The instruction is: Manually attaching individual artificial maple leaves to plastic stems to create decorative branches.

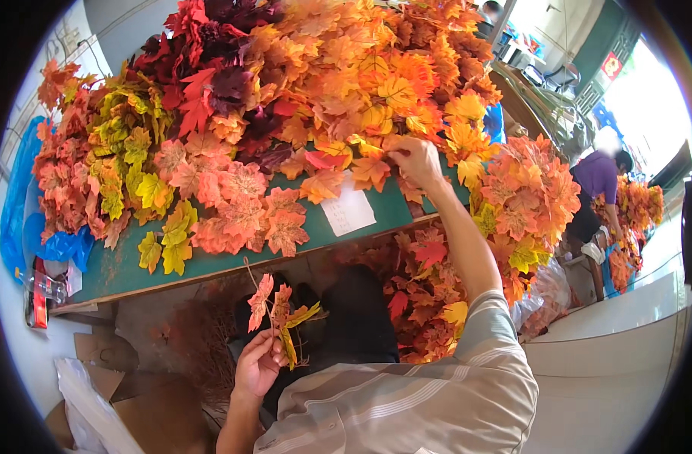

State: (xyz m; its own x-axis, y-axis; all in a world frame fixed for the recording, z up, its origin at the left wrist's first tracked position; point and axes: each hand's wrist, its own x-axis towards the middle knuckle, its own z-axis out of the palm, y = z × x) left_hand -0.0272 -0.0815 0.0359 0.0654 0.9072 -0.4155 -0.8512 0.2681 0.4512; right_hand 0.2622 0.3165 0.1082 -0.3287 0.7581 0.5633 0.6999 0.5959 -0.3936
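One leafy sprig (pixel 281 306) I'm pinching in my left hand (pixel 259 365), 7 o'clock; right hand (pixel 416 162) is sitting curled by orange leaves (pixel 371 172), 1:30ish, can't tell if gripping.

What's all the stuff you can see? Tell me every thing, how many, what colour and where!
Leaf pile: too many to count; red, orange, pink, yellow, purple; on the table
Table: one, green, in front
Paper: one, white, table's front edge
Lower leaves: many, mostly orange and red, below the right forearm
Blue plastic: count unclear, blue, table's left end
Cardboard: count unclear, brown, lower left
Clear bag: one or more, see-through, right of the lower leaves
Co-worker: one, purple top, far right
Shirt: one, striped beige-grey, bottom
Left hand: one, bare, holding a leaf sprig
Right hand: one, bare, at the pile's front
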